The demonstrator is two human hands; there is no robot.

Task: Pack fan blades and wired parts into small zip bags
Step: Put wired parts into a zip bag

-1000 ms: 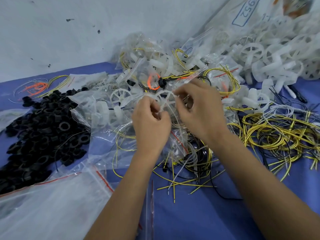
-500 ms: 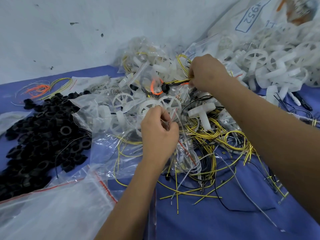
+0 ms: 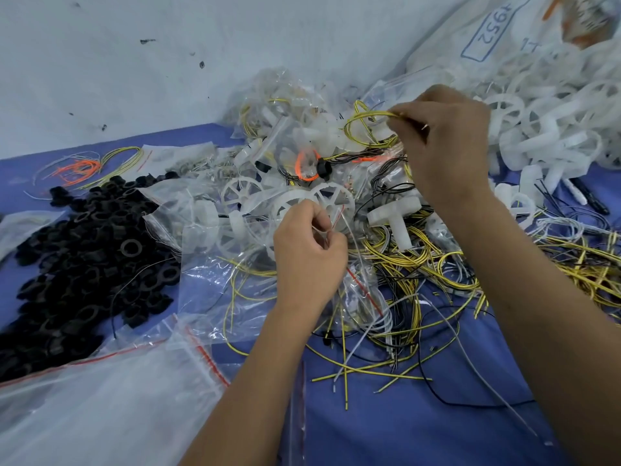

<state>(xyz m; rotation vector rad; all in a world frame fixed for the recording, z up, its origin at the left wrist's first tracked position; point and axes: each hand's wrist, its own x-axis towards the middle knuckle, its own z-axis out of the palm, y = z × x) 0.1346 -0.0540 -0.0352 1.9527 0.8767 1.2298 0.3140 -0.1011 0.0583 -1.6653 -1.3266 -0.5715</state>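
Observation:
My left hand [image 3: 307, 253] pinches the top edge of a small clear zip bag [image 3: 356, 287] that hangs over the wire tangle, just in front of two white fan wheels [image 3: 331, 198]. My right hand [image 3: 447, 146] is raised farther back and pinches a looped yellow wire [image 3: 361, 124] above a heap of filled clear bags [image 3: 295, 136]. Loose yellow, black and white wires [image 3: 420, 280] cover the blue table under both forearms. A white T-shaped plastic part [image 3: 396, 218] lies between my hands.
A pile of black plastic rings [image 3: 80, 250] fills the left side. A large clear bag with a red zip line [image 3: 111, 395] lies at the near left. A heap of white fan blades [image 3: 554, 129] spills from a big sack at the right. The white wall [image 3: 134, 72] stands behind.
My right hand left the bag, reached back to the filled-bag heap and now lifts a yellow wire loop from it. My left hand keeps its hold on the small bag.

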